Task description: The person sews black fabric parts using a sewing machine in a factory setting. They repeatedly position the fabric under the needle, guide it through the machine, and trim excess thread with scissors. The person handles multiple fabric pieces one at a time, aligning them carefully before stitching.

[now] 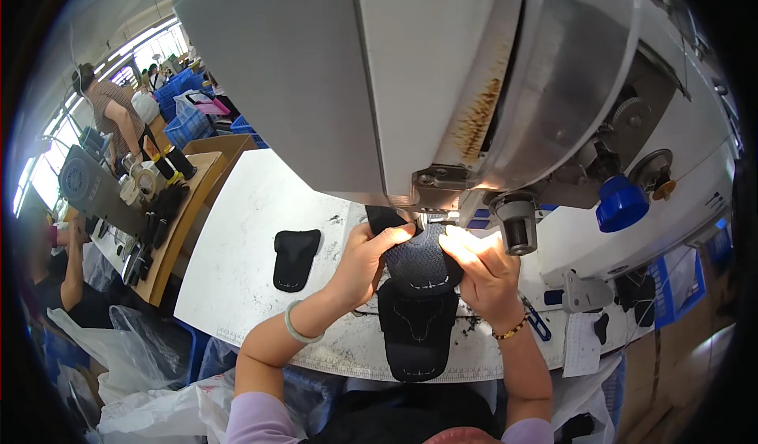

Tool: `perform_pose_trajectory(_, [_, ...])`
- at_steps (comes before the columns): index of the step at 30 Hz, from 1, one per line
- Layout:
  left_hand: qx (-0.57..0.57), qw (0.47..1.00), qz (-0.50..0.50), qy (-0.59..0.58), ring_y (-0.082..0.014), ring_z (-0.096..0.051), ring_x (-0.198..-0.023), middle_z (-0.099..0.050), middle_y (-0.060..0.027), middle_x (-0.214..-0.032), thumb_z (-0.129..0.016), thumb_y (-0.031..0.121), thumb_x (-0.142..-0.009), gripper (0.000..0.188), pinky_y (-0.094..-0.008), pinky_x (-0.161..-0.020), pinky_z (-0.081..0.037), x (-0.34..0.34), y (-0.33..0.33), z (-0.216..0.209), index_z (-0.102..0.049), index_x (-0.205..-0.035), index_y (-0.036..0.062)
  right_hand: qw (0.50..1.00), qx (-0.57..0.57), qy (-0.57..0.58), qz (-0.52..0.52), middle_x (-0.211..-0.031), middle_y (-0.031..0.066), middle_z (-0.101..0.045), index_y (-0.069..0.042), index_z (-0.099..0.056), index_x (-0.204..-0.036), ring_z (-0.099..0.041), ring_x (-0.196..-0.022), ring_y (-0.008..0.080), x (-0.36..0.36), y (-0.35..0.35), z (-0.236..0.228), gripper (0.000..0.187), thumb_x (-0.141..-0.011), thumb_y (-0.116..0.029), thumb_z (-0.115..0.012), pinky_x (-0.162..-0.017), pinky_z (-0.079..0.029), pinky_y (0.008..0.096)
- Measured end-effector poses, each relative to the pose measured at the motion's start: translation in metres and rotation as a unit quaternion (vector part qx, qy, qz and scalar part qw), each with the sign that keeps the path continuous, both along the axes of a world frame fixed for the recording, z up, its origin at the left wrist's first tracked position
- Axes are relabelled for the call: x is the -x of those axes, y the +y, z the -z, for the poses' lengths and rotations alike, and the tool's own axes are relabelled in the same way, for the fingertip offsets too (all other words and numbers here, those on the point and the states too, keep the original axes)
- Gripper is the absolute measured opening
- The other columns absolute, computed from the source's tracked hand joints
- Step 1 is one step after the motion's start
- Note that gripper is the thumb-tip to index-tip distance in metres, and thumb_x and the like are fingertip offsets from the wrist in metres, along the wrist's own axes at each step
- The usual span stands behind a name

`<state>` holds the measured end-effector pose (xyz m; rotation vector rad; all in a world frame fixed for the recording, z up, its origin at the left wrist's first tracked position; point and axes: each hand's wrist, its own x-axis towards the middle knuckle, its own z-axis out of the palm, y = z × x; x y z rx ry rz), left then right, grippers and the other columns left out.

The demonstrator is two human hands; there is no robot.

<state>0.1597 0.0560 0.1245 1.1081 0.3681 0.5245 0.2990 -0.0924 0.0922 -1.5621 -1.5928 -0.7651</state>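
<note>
Beneath the lit needle area of a white sewing machine (pixel 284 81) lies a dark textured padded piece (pixel 426 266) with white stitches along its near edge. My left hand (pixel 362 261) grips its left side, thumb on top near the needle. My right hand (pixel 483 270) pinches the right side between thumb and fingers. A flat black piece (pixel 414 341) with a stitched outline extends toward me from under the textured one, over the table's front edge. Whether the two are joined I cannot tell. Another black piece (pixel 297 260) lies apart, left of my left hand.
The white tabletop (pixel 229 247) carries black lint. A blue-handled tool (pixel 537 322) lies right of my right wrist, near a grey metal plate (pixel 586 294). Plastic bags (pixel 150 365) hang below left. Another machine (pixel 99 187) and people (pixel 118 116) are at the left.
</note>
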Motion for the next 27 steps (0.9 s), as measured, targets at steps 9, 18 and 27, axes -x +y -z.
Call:
perform_pose_trajectory(9, [0.029, 0.999, -0.013, -0.024, -0.0104, -0.06, -0.085, -0.063, -0.0068, -0.094, -0.058, 0.014, -0.089, 0.02, -0.0235, -0.074, -0.049, -0.001, -0.004, -0.001, -0.06, -0.101, -0.002, 0.999, -0.041, 0.022, -0.017, -0.099, 0.0084, -0.063, -0.005, -0.063, -0.096, -0.059, -0.08, 0.0237, 0.001, 0.002, 0.0, 0.032, -0.068, 0.009, -0.058, -0.068, -0.046, 0.0324])
perform_pose_trajectory(18, [0.01, 0.997, -0.042, -0.059, -0.0126, -0.062, -0.085, -0.064, -0.0071, -0.097, -0.056, 0.01, -0.091, 0.019, -0.0253, -0.076, -0.051, -0.002, -0.005, -0.008, -0.06, -0.105, -0.0021, 0.993, -0.104, 0.046, 0.024, -0.088, 0.0133, -0.053, -0.003, -0.054, -0.079, -0.052, -0.075, 0.0301, -0.006, 0.003, 0.005, 0.014, -0.069, 0.0, -0.063, -0.071, -0.043, 0.0427])
perform_pose_trajectory(27, [-0.003, 0.983, -0.181, -0.03, -0.0095, -0.062, -0.074, -0.066, -0.0074, -0.091, -0.06, 0.018, -0.09, 0.024, -0.0217, -0.067, -0.052, 0.039, 0.053, 0.012, -0.061, -0.1, -0.0034, 0.98, -0.166, 0.098, 0.05, -0.101, 0.0127, -0.061, 0.003, -0.056, -0.101, -0.058, -0.091, 0.0217, -0.013, -0.007, -0.008, 0.015, -0.088, 0.007, -0.049, -0.082, -0.046, 0.0297])
